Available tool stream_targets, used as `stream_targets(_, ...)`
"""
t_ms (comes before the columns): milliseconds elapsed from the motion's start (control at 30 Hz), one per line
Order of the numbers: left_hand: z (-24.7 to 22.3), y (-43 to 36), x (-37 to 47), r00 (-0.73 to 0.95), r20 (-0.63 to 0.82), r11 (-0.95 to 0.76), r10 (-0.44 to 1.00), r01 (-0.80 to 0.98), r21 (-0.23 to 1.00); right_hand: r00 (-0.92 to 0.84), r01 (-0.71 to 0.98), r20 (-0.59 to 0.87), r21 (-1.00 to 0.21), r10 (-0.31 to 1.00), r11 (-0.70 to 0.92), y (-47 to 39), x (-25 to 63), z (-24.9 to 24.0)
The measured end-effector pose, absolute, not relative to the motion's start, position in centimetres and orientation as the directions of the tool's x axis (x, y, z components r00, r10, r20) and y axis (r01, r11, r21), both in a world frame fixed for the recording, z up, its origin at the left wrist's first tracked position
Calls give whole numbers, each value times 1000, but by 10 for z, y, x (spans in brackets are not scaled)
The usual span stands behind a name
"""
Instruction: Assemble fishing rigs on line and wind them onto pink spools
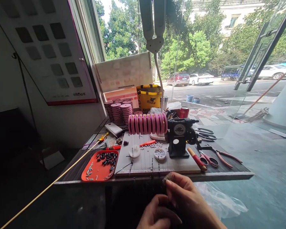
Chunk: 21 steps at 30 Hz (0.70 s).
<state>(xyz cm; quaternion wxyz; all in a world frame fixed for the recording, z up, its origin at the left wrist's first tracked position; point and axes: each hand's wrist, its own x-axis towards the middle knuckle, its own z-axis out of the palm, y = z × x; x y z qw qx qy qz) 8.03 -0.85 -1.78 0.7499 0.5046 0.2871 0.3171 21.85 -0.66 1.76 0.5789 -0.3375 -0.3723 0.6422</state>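
Just past the table's front edge, my right hand (184,190) is closed in a pinch at the lower end of a dark beaded strand (159,165). What sits between the fingertips is too dark to make out. Lower down, my left hand (157,212) is curled beside it, its fingers bent, and anything inside is hidden. Thin threads run down from a row of pink spools (147,124) mounted on a black hand-cranked winder (180,135). Another beaded strand (152,164) hangs to the left over the white board (143,163).
An orange tray (85,171) holds black pieces and small tubes. White beads fill a round dish (160,154). Pliers (225,156), pink-handled scissors (208,159) and a red-and-wood tool (197,160) lie right. Stacked spools (126,111) and a yellow bag (149,97) stand behind.
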Motion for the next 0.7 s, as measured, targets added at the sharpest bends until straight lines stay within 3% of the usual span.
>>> stream_targets(267,-1,-3,106,525,101,-140,845,36,989,-77,-571,-39,-818,996,-76,-5,223,8)
stream_targets(367,-5,-4,105,504,83,-115,860,33,993,-108,-583,-58,-805,993,-110,-6,222,12)
stream_targets(567,-2,0,113,525,102,8,845,-202,979,-170,-612,-40,-779,985,-137,-9,218,15)
stream_targets(700,-10,-6,111,519,69,51,852,-213,976,-122,-673,-78,-726,989,-141,-10,216,15)
